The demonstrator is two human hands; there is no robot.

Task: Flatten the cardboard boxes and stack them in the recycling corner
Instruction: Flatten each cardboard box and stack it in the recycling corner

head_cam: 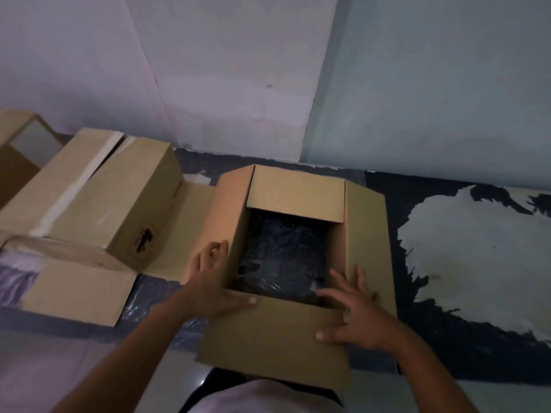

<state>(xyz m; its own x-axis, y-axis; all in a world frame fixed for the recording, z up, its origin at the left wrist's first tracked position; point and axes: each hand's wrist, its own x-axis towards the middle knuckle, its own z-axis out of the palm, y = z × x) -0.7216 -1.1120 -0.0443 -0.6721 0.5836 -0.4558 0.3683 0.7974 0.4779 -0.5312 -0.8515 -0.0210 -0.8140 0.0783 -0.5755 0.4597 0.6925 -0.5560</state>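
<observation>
An open brown cardboard box [366, 234] stands on the floor in front of me, its flaps spread outward and the dark floor showing through its open bottom. My left hand [213, 281] grips the box's near-left corner, thumb on the near flap and fingers curled around the left wall. My right hand [351, 311] lies spread on the near flap [268, 341] at the right, fingers apart, one fingertip over the inner edge.
A taped, closed cardboard box [119, 204] sits to the left, with another box [18, 150] behind it and a flat flap [80, 290] in front. Walls meet in a corner [310, 114] just behind. A black mat with a white pattern [477, 248] covers the floor on the right.
</observation>
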